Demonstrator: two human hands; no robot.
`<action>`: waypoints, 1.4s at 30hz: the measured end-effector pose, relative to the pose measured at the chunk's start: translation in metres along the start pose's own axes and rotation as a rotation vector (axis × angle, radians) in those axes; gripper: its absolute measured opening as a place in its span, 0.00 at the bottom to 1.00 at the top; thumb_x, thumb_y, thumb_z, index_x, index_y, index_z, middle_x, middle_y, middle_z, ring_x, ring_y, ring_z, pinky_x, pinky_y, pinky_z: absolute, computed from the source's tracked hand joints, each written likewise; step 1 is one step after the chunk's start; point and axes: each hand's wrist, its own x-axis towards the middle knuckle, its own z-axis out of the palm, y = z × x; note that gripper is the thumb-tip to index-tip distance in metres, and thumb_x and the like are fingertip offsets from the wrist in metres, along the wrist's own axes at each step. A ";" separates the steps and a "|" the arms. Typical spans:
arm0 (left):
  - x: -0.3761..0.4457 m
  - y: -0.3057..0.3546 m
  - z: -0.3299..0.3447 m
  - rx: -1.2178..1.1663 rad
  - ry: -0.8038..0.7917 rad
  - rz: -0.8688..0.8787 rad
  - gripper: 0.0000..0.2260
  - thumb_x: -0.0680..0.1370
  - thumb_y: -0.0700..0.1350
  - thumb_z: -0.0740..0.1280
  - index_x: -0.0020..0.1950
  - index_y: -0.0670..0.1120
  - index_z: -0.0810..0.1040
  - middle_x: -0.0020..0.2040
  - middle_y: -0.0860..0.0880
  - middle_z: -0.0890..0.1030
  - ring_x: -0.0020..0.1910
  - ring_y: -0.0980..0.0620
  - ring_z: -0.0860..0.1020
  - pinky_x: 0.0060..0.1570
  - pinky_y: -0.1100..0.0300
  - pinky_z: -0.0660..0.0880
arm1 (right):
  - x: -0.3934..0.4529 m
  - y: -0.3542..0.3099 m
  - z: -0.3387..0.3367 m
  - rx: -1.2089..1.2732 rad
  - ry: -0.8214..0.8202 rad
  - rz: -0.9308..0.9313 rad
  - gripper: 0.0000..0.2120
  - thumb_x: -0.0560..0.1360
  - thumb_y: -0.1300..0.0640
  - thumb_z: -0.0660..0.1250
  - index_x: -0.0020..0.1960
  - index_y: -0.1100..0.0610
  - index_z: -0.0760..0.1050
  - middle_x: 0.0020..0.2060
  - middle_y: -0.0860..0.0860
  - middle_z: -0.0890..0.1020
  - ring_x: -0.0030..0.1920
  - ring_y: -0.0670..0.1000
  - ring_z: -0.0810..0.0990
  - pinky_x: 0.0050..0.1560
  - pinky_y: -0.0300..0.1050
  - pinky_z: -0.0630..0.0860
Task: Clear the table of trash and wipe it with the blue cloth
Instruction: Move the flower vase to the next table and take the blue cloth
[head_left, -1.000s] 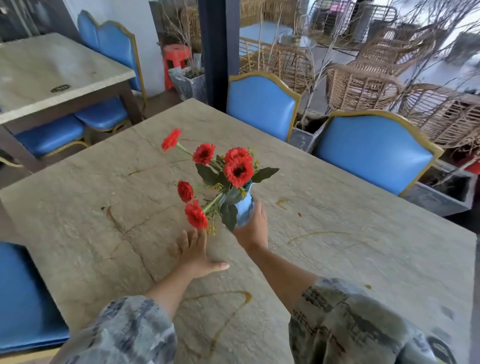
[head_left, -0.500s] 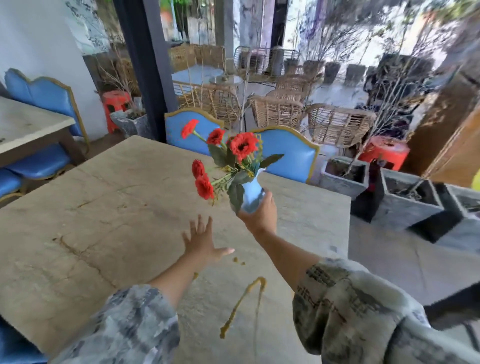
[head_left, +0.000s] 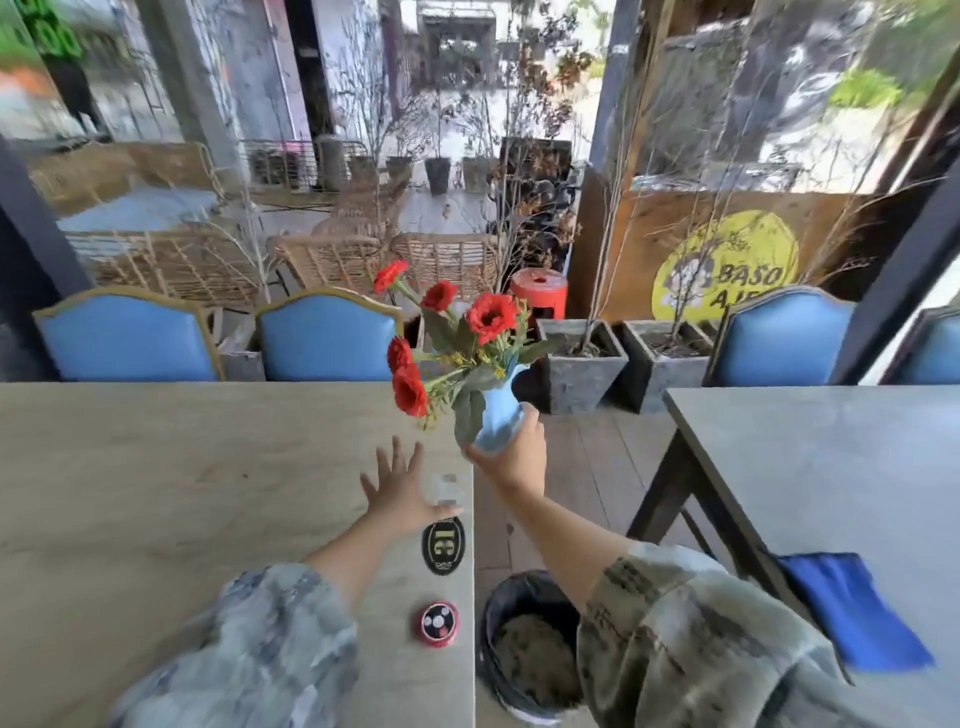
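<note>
My right hand (head_left: 511, 454) grips a light blue vase (head_left: 498, 413) of red flowers (head_left: 457, 332), held in the air just past the right edge of the stone table (head_left: 182, 493). My left hand (head_left: 397, 491) hovers with fingers spread over the table near that edge, holding nothing. A blue cloth (head_left: 852, 610) hangs over the near edge of a second grey table (head_left: 841, 467) on the right. A black-lined trash bin (head_left: 530, 649) stands on the floor between the two tables, below my right forearm.
On the stone table lie a black oval number plaque (head_left: 442, 545), a red round call button (head_left: 437, 622) and a small pale card (head_left: 448, 488). Blue chairs (head_left: 327, 338) line the far side. Concrete planters (head_left: 582, 364) and a red stool (head_left: 539, 291) stand beyond.
My view has swung right, bringing the table's right edge, the bin, the second table and the blue cloth into sight. The vase moved right with my right hand, past the table edge.
</note>
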 end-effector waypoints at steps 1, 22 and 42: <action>0.003 0.018 0.004 0.005 -0.009 0.023 0.54 0.66 0.70 0.68 0.78 0.51 0.39 0.77 0.46 0.32 0.76 0.41 0.35 0.71 0.36 0.42 | 0.004 0.011 -0.015 -0.001 0.019 0.013 0.46 0.59 0.47 0.80 0.69 0.58 0.60 0.58 0.56 0.73 0.60 0.56 0.71 0.59 0.48 0.71; 0.054 0.370 0.168 0.001 -0.087 0.216 0.50 0.69 0.70 0.66 0.78 0.50 0.41 0.78 0.45 0.36 0.76 0.42 0.38 0.71 0.35 0.41 | 0.123 0.292 -0.307 -0.060 0.235 0.269 0.42 0.57 0.51 0.80 0.65 0.59 0.64 0.55 0.55 0.73 0.56 0.55 0.72 0.57 0.49 0.73; 0.132 0.417 0.244 0.067 -0.137 0.120 0.49 0.69 0.68 0.66 0.78 0.51 0.42 0.78 0.46 0.38 0.77 0.44 0.37 0.71 0.37 0.40 | 0.192 0.420 -0.299 0.027 0.128 0.318 0.43 0.59 0.64 0.76 0.69 0.62 0.59 0.60 0.57 0.68 0.63 0.58 0.67 0.65 0.48 0.66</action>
